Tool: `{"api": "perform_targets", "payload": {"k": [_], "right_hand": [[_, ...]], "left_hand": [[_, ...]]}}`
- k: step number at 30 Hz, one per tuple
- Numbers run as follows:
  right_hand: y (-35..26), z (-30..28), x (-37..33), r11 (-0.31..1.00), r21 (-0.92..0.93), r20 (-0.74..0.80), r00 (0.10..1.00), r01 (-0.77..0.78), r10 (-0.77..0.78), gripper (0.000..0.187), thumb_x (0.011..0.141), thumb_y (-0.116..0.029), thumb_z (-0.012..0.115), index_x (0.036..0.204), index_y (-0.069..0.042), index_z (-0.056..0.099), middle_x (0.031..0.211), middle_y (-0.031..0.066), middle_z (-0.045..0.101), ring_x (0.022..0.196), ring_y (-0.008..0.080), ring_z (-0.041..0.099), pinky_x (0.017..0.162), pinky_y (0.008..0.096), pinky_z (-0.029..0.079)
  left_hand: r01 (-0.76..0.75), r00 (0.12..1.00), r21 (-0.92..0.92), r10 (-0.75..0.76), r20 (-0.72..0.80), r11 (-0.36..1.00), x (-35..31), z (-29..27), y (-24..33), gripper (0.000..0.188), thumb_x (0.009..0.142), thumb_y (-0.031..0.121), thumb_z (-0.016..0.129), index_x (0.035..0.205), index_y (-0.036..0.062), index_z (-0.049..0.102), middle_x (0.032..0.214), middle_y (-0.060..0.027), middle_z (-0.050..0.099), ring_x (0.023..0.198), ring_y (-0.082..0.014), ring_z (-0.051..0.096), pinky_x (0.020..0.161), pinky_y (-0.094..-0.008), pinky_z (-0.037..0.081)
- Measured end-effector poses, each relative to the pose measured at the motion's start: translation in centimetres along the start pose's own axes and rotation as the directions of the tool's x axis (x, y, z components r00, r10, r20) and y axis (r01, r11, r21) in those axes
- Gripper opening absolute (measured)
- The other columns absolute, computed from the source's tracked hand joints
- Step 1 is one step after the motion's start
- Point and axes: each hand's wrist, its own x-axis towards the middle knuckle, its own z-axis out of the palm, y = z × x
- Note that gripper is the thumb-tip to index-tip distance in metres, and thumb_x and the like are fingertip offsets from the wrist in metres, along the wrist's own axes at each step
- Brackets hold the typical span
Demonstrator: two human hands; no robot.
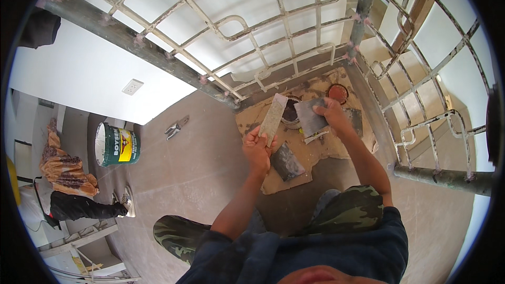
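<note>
My left hand point(257, 150) is closed round the lower end of a long, pale, flat strip point(274, 117) with a worn, speckled face, tilted upward. In my right hand point(331, 113) is a thin grey square sheet point(310, 117), pinched at its right edge; its exact kind is not plain. The strip and the sheet are held close together above a stained piece of cardboard point(300, 181). Behind them, an open round can point(289, 109) with dark contents is partly hidden. A dark, smeared square sheet point(288, 161) lies near my left hand, and another dark sheet point(354, 121) lies beyond my right wrist.
A round reddish container or lid point(337, 93) sits at the cardboard's far corner. White metal grilles point(252, 37) stand ahead and right, with a grey rail point(152, 55). Pliers point(176, 128) lie on the floor, left. Farther left are a green bucket point(118, 145) and another person's leg point(87, 206).
</note>
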Motion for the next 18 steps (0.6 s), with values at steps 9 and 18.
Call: {"api": "perform_targets", "payload": {"k": [9, 18], "right_hand": [[-0.4, 0.2, -0.2, 0.925, 0.373, 0.045, 0.997, -0.068, 0.055, 0.021, 0.090, -0.008, 0.062, 0.110, 0.000, 0.062, 0.095, 0.0048, 0.066, 0.079, 0.0137, 0.063, 0.075, 0.0308, 0.053], [-1.0, 0.0, -0.1, 0.835, 0.550, 0.064, 0.997, -0.002, -0.039, 0.022, 0.091, -0.014, 0.065, 0.110, -0.004, 0.061, 0.096, 0.0009, 0.066, 0.085, 0.0114, 0.063, 0.078, 0.0292, 0.052]], "left_hand": [[0.258, 0.965, -0.049, -0.256, 0.050, 0.965, 0.7, -2.0, -0.4, 0.026, 0.095, 0.000, 0.052, 0.121, 0.0036, 0.049, 0.107, -0.0143, 0.064, 0.077, -0.0264, 0.070, 0.060, -0.0315, 0.060], [0.274, 0.952, -0.054, -0.279, -0.127, 0.960, 1.5, -2.1, 0.9, 0.024, 0.096, 0.002, 0.053, 0.119, 0.0067, 0.052, 0.107, -0.0128, 0.063, 0.080, -0.0241, 0.067, 0.061, -0.0330, 0.058]]}}
